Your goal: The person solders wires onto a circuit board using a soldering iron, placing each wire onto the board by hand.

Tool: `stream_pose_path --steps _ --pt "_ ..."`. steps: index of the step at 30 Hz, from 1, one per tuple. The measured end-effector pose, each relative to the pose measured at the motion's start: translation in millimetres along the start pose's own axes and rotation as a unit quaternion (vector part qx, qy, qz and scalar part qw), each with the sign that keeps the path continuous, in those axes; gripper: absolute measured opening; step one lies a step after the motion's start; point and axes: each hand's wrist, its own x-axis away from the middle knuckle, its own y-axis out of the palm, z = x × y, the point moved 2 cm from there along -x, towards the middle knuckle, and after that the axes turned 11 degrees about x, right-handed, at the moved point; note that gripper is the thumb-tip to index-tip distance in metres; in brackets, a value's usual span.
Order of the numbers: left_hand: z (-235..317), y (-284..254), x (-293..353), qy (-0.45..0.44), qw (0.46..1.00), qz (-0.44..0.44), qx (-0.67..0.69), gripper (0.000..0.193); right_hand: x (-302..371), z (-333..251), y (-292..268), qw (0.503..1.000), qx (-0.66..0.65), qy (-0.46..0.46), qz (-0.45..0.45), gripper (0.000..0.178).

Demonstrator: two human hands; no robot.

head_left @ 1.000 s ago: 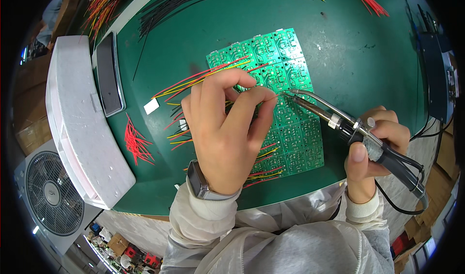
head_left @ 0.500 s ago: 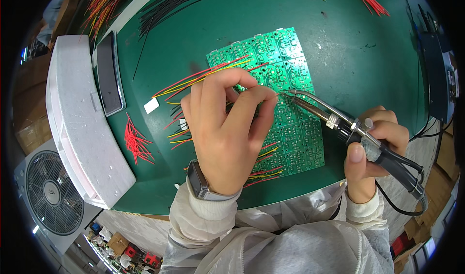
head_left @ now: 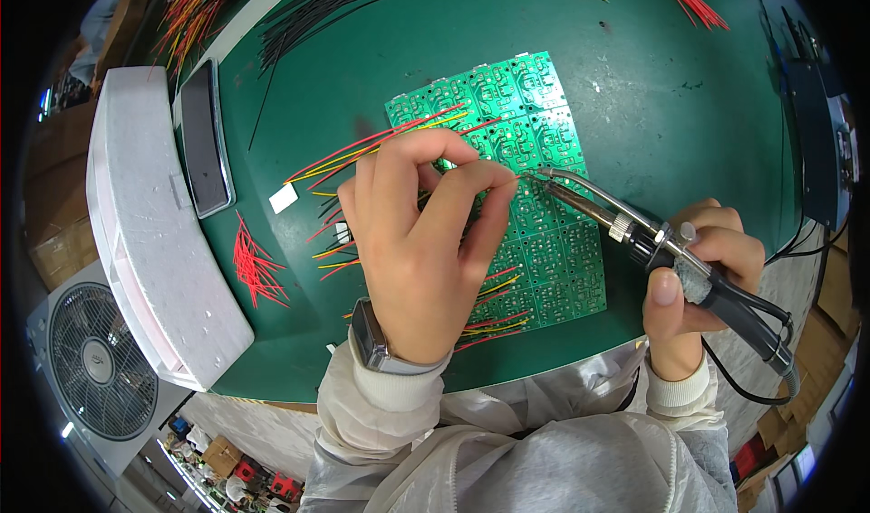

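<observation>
Left hand (head_left: 419, 232) in an arch over the circuit board (head_left: 555, 137), pinch tight on a wire (head_left: 523, 177)

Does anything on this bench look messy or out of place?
Only slight untidiness: one black wire strays from the black bundle, and the short red wires beside the white foam piece lie crisscrossed rather than aligned. I see no spill or obvious damage.

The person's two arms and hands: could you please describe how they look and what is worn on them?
The left hand and right hand are both bare, without gloves. A watch with a dark rectangular face and a grey strap is on the left wrist; none shows on the right. Both arms have whitish, thin-looking, wrinkled sleeves ending in ribbed cuffs.
</observation>
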Motion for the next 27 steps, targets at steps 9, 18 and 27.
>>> stream_pose_path --steps 9,18,27 --pt "2.6 -0.3 -0.7 0.001 1.000 0.000 -0.018 0.017 -0.7 -0.1 0.8 1.000 -0.004 0.000 0.000 0.036" --pt "4.7 0.9 0.2 0.009 0.999 0.009 -0.037 0.018 -5.5 -2.1 1.4 1.000 0.015 -0.019 -0.001 0.034" --pt "5.0 1.4 1.0 0.009 0.999 0.010 -0.042 0.018 -3.1 -4.3 3.2 1.000 0.006 -0.016 0.014 0.032"
